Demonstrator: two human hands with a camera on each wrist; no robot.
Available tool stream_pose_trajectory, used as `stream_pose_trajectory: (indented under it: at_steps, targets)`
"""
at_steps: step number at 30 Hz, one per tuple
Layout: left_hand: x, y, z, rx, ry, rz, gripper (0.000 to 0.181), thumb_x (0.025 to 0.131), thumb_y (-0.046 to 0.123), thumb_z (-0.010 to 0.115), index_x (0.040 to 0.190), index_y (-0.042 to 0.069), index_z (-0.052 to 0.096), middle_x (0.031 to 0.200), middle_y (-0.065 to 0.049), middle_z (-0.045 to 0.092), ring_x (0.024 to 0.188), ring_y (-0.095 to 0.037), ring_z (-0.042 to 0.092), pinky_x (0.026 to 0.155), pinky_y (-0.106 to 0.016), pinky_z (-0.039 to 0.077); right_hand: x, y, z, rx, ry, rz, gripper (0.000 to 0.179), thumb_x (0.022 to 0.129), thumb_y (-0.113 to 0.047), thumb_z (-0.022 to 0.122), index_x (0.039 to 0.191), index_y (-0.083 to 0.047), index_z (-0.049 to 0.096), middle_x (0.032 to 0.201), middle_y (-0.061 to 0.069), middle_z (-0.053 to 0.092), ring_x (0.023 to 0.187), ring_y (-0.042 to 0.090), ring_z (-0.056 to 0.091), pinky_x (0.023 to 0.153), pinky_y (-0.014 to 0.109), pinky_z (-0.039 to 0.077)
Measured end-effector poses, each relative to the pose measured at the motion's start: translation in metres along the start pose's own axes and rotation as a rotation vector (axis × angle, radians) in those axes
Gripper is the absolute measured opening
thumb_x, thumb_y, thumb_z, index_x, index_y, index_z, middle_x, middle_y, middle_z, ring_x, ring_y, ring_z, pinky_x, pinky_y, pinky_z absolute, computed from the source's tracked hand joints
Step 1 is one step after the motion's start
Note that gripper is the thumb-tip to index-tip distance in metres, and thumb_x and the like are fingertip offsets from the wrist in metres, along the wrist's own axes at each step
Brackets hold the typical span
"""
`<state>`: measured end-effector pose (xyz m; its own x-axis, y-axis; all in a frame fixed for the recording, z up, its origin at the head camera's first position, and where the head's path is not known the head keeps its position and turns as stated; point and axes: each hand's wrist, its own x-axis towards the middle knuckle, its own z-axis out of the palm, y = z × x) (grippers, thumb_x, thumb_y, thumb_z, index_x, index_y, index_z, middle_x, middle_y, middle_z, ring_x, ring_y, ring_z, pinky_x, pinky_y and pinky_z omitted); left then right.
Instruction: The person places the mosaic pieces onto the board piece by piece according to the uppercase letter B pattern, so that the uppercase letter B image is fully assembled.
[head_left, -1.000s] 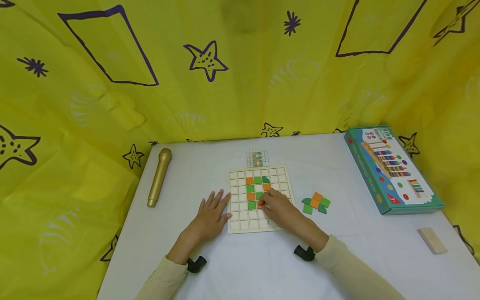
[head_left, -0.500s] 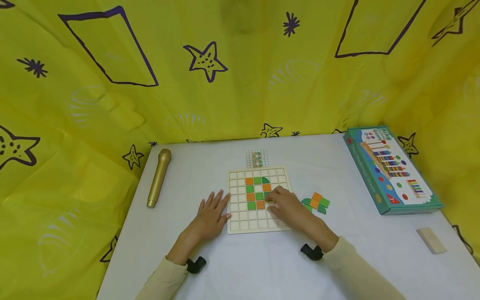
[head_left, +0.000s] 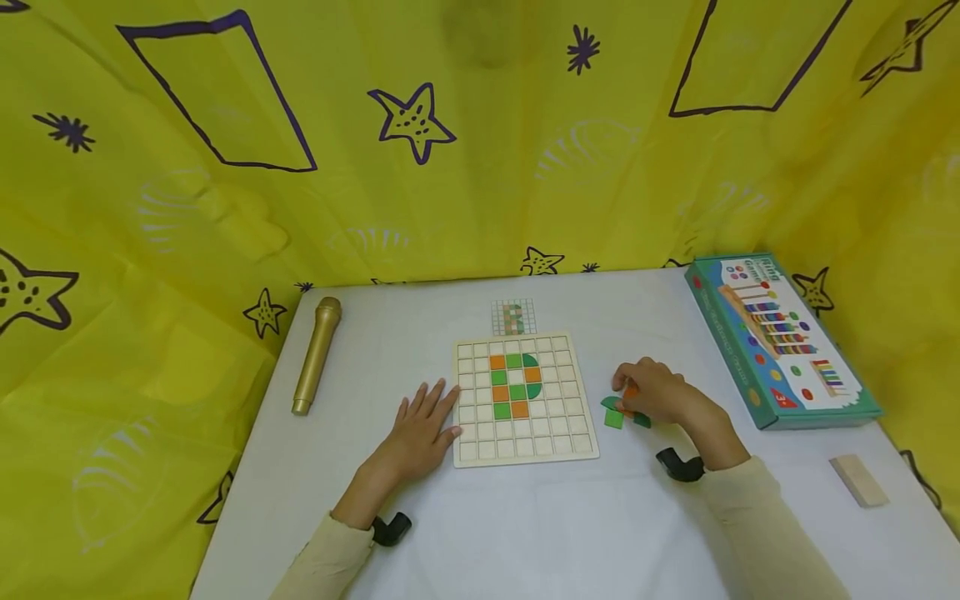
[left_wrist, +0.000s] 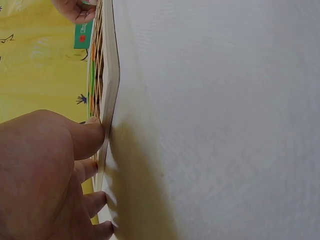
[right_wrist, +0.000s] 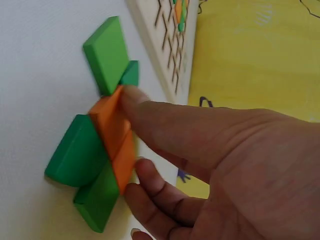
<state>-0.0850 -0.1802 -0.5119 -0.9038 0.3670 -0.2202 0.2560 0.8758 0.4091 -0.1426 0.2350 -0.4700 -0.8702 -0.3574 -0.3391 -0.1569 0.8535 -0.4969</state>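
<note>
Tiles (head_left: 517, 391) make a shape on the board (head_left: 558, 425), a bit left of its middle and closer to its far edge. The board sits in the middle of the tabletop (head_left: 450, 542). Just now my right hand (head_left: 660, 392) was on the board. It has gone past the right edge to the pile (head_left: 613, 419) of loose tiles. So now I can see all of the green curved tile (head_left: 533, 391) that it was at, lying in its square beside a green one. I think that bit is done.

At the pile, my thumb (right_wrist: 170, 125) touches an orange tile (right_wrist: 111, 117), and my other fingers (right_wrist: 160, 192) curl close by. I can't tell if I'm pinching it or only touching. Two green squares, two green curved ones and one more orange are there too.

My left hand (head_left: 420, 437) has stayed put, its fingers spread out straight, touching the board's left edge.

The card (head_left: 513, 317) lies just past the board's far edge, and its picture looks like a B. Mine looks more like a P, so I think the bottom part needs more tiles.
</note>
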Motion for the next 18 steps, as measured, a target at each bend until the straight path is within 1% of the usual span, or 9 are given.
stream_pose_trajectory:
  at_steps: [2, 5, 8, 10, 14, 16, 18]
  targets:
    - [0.000, 0.000, 0.001, -0.004, 0.006, 0.005, 0.067, 0.112, 0.043, 0.048, 0.170, 0.018, 0.025, 0.177, -0.013, 0.015, 0.163, -0.042, 0.007, 0.127, -0.068, 0.009, 0.002, 0.002, 0.002, 0.024, 0.009, -0.003, 0.019, 0.096, -0.021, 0.077, 0.107, -0.009, 0.067, 0.098, 0.010, 0.055, 0.091, 0.029, 0.051, 0.079, 0.051, 0.039]
    - [0.000, 0.000, 0.001, -0.002, 0.019, 0.008, 0.067, 0.112, 0.041, 0.049, 0.169, 0.017, 0.026, 0.177, -0.014, 0.016, 0.163, -0.043, 0.008, 0.127, -0.068, 0.010, 0.007, 0.002, 0.006, 0.041, 0.049, -0.002, 0.017, 0.097, -0.023, 0.076, 0.103, -0.010, 0.066, 0.097, 0.009, 0.055, 0.091, 0.029, 0.049, 0.077, 0.048, 0.036]
    - [0.000, 0.000, 0.001, -0.002, 0.024, 0.010, 0.066, 0.112, 0.041, 0.048, 0.169, 0.017, 0.026, 0.177, -0.014, 0.016, 0.163, -0.043, 0.008, 0.127, -0.068, 0.010, 0.012, 0.001, 0.011, 0.039, 0.096, 0.004, 0.016, 0.098, -0.024, 0.074, 0.103, -0.011, 0.066, 0.102, 0.012, 0.057, 0.095, 0.032, 0.051, 0.079, 0.051, 0.036]
    - [0.000, 0.000, 0.001, -0.006, 0.030, 0.015, 0.066, 0.112, 0.040, 0.049, 0.169, 0.016, 0.027, 0.176, -0.015, 0.017, 0.163, -0.043, 0.008, 0.127, -0.069, 0.010, 0.015, 0.000, 0.013, 0.033, 0.119, 0.012, 0.018, 0.099, -0.026, 0.074, 0.108, -0.010, 0.068, 0.110, 0.015, 0.060, 0.101, 0.036, 0.054, 0.082, 0.055, 0.037]
    - [0.001, 0.000, 0.001, -0.003, 0.026, 0.016, 0.066, 0.112, 0.041, 0.048, 0.169, 0.016, 0.026, 0.177, -0.014, 0.016, 0.163, -0.042, 0.008, 0.127, -0.068, 0.010, 0.017, -0.001, 0.017, 0.045, 0.131, 0.005, 0.028, 0.100, -0.025, 0.073, 0.121, -0.008, 0.070, 0.127, 0.022, 0.060, 0.114, 0.042, 0.054, 0.088, 0.060, 0.037]
    - [0.001, 0.001, 0.001, -0.001, 0.027, 0.015, 0.066, 0.112, 0.041, 0.048, 0.169, 0.016, 0.026, 0.177, -0.014, 0.016, 0.163, -0.043, 0.008, 0.127, -0.068, 0.010, 0.017, -0.003, 0.019, 0.053, 0.135, -0.009, 0.029, 0.099, -0.024, 0.074, 0.124, -0.008, 0.069, 0.129, 0.022, 0.060, 0.116, 0.043, 0.053, 0.089, 0.060, 0.037]
    - [0.000, 0.001, 0.000, -0.002, 0.027, 0.015, 0.066, 0.112, 0.041, 0.048, 0.169, 0.016, 0.027, 0.176, -0.014, 0.017, 0.163, -0.043, 0.008, 0.127, -0.068, 0.010, 0.018, -0.004, 0.022, 0.053, 0.156, -0.019, 0.026, 0.099, -0.022, 0.074, 0.121, -0.009, 0.070, 0.127, 0.021, 0.061, 0.116, 0.042, 0.055, 0.089, 0.061, 0.037]
